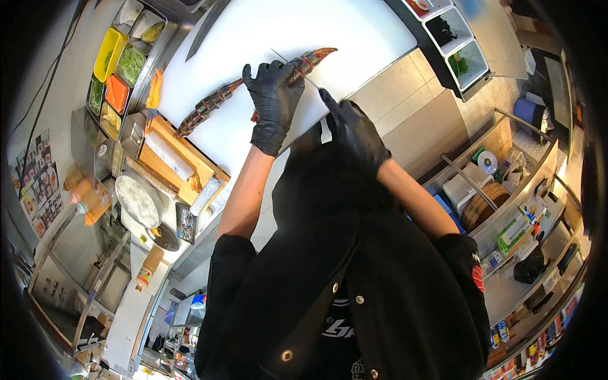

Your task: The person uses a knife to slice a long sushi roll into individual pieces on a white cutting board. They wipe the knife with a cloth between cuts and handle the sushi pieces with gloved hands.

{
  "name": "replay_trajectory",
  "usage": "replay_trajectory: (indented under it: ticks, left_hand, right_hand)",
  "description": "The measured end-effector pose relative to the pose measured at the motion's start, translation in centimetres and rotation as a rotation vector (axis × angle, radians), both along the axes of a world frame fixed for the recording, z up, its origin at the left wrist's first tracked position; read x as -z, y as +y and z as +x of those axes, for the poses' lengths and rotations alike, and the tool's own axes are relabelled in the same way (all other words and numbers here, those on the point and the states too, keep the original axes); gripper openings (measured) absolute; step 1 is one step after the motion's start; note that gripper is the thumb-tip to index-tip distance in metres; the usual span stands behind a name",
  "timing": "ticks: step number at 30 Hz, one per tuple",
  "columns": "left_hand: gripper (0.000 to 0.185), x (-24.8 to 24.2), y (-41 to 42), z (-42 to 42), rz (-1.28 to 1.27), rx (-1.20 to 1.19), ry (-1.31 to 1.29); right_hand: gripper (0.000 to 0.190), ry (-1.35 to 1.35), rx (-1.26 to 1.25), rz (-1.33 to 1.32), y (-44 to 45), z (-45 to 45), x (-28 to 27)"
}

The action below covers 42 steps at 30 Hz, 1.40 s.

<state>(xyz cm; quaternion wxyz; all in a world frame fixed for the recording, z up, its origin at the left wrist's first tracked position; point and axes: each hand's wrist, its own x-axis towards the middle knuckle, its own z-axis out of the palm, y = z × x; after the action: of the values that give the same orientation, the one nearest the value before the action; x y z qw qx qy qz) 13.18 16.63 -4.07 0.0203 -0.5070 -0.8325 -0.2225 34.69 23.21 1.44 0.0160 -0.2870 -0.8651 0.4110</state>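
A long, dark sushi roll (209,105) with reddish-brown bands lies diagonally on the white cutting board (361,28). Its left portion looks cut into slices, and an orange tip shows at the right end. Across the roll's right part runs a thin knife (311,82), seen nearly edge-on. My right hand (357,128), in a black glove, grips this knife on the near side of the board, the index finger stretched along it. Over the middle of the roll my gloved left hand (275,95) is holding it, hiding that stretch. A small reddish piece (254,115) shows beside the left wrist.
A fried shrimp (155,90) lies at the board's left edge, near ingredient pans (133,64). A wooden tray (209,173) holds pale wrapped rolls; a rice bowl (137,198) stands beyond. Dark blade-like strip (205,33) crosses the upper-left board. Condiment containers (468,64) sit upper right.
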Motion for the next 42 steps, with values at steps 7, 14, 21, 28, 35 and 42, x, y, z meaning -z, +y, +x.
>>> replay_trajectory:
  ticks: [7, 14, 21, 28, 35, 42]
  left_hand:
    - [0.040, -0.7, -0.4, 0.7, -0.029, -0.022, -0.011]
    - [0.065, -0.5, -0.8, 0.3, -0.023, -0.025, -0.015]
    - [0.086, -2.4, -4.2, -0.3, 0.101, -0.066, -0.081]
    - [0.067, -2.0, -2.8, -0.2, 0.068, 0.023, -0.075]
    - [0.041, -0.9, -2.4, -0.5, 0.075, 0.023, -0.057]
    - [0.036, 0.0, -2.1, -0.8, 0.006, 0.039, -0.064]
  right_hand:
    - [0.063, 0.179, -0.095, 0.152, -0.9, 2.2, 5.0]
    - [0.052, -0.064, 0.096, -0.146, -2.7, 8.4, 0.0]
    - [0.053, -0.041, 0.035, -0.149, -2.7, 9.2, -2.1]
    - [0.068, 0.109, 0.004, 0.050, -2.1, 0.9, -0.2]
    - [0.072, 0.002, -0.015, 0.046, -2.3, 1.4, -3.8]
    - [0.053, -0.298, -0.029, -0.028, -1.8, -2.1, -5.0]
